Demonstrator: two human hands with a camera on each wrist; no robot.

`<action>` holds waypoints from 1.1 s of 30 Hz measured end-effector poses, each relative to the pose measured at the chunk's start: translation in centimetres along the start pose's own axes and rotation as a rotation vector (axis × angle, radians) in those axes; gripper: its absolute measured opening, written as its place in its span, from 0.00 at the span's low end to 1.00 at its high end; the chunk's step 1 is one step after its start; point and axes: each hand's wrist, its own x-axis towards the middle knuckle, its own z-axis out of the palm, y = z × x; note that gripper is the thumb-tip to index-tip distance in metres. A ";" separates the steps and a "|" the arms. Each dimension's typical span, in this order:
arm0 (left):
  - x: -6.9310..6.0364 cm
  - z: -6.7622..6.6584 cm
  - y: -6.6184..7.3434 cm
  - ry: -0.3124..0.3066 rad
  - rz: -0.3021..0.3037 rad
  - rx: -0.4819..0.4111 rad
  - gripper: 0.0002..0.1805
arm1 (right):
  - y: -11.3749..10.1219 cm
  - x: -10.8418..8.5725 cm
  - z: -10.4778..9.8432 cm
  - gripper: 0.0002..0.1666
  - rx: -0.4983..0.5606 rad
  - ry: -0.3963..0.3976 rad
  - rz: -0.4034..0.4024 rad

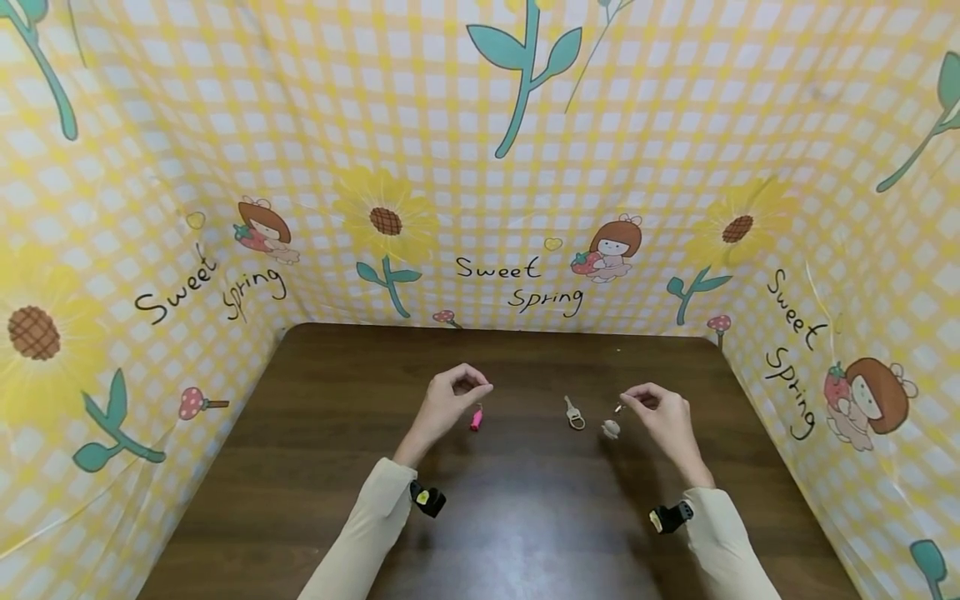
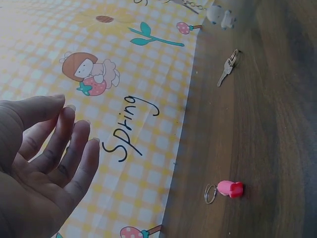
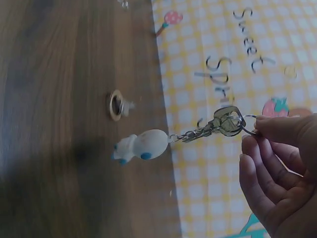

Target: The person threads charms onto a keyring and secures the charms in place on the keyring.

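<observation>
My right hand [image 1: 660, 421] pinches a metal ring [image 3: 250, 124] between thumb and index finger. From that ring hang a key [image 3: 228, 119], a short chain [image 3: 195, 134] and a white figurine [image 3: 151, 144] with blue spots, held off the table. My left hand [image 1: 453, 404] is raised with loosely bent fingers, and its thumb is near the index fingertip; nothing shows between them in the left wrist view. Below it a pink charm [image 2: 230, 188] with a split ring [image 2: 210, 194] lies on the table. Between the hands lies another key [image 1: 572, 412] on a ring.
The dark wooden table [image 1: 525, 517] is enclosed at the back and sides by a yellow checked cloth [image 1: 480, 208] with printed flowers and figures. Each wrist wears a small black camera, one at the left cuff [image 1: 386, 492].
</observation>
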 end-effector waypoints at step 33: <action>-0.2 0.2 -3.3 -0.023 -0.028 -0.015 0.05 | 9.4 -5.0 -3.1 0.12 -0.092 -0.046 0.373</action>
